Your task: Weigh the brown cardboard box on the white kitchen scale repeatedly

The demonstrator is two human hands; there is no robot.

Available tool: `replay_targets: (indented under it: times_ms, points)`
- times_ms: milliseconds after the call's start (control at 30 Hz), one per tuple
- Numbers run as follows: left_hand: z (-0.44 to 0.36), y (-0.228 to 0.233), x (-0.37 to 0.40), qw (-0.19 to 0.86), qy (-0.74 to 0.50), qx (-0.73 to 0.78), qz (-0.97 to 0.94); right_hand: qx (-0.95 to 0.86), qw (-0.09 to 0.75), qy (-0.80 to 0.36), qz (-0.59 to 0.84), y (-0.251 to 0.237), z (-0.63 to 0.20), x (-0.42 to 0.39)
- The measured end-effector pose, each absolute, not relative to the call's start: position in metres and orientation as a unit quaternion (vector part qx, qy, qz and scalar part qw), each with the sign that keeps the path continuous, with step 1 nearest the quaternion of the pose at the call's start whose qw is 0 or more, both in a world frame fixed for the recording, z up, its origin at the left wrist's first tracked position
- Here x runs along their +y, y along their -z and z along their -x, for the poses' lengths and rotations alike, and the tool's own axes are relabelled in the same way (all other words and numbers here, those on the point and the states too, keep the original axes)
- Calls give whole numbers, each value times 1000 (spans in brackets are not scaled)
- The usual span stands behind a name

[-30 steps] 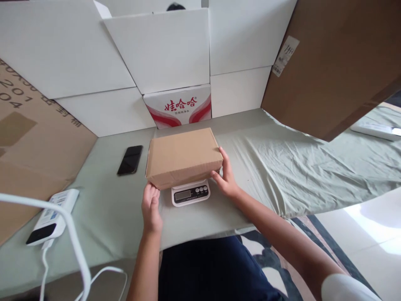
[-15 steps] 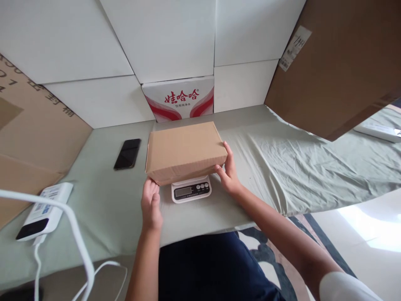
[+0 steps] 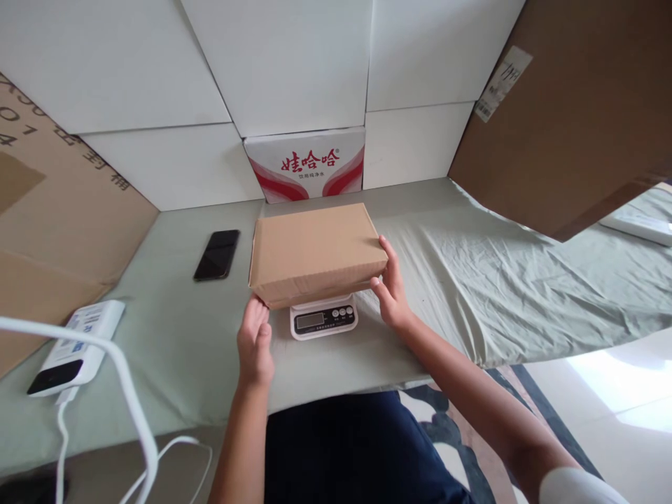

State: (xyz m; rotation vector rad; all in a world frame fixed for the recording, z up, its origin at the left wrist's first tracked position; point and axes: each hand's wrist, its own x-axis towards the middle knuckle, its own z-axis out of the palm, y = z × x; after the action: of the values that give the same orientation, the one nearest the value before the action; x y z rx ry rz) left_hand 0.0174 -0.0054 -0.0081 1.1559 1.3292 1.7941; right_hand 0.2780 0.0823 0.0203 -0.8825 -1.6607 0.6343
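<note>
A closed brown cardboard box (image 3: 318, 248) sits over a small white kitchen scale (image 3: 324, 320), covering its platform. Only the scale's front panel shows, with its dark display and several buttons; no digits are readable. At the box's front left corner is my left hand (image 3: 255, 343), its fingertips tucked against the lower edge and partly hidden, the thumb off the cardboard. My right hand (image 3: 391, 290) grips the right end, fingers along the side and thumb near the lower front edge.
A black phone (image 3: 217, 255) lies left of the box. Further left are a white power bank (image 3: 78, 346) with a white cable (image 3: 126, 378) and a large carton (image 3: 63, 182). Behind stands a red-and-white carton (image 3: 309, 168); a big brown carton (image 3: 567, 126) leans in at right.
The view has shifted slightly. My right hand has eased a little to the right at the box's end; the box stays over the scale.
</note>
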Motion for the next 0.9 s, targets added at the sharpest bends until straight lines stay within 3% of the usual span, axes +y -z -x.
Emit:
replay_targets:
  times_ms: [133, 333, 567, 900]
  points:
    - [-10, -16, 15, 303, -693, 470, -455, -697, 577, -240, 351, -47, -274, 93]
    - [1, -50, 109, 314, -683, 419, -510, -708, 580, -228, 332, -69, -260, 162]
    - [6, 0, 156, 316, -684, 447, -482, -684, 572, -285, 351, -13, -244, 208]
    - [14, 13, 165, 334, -685, 501, -410, -689, 532, -342, 355, -5, -258, 218]
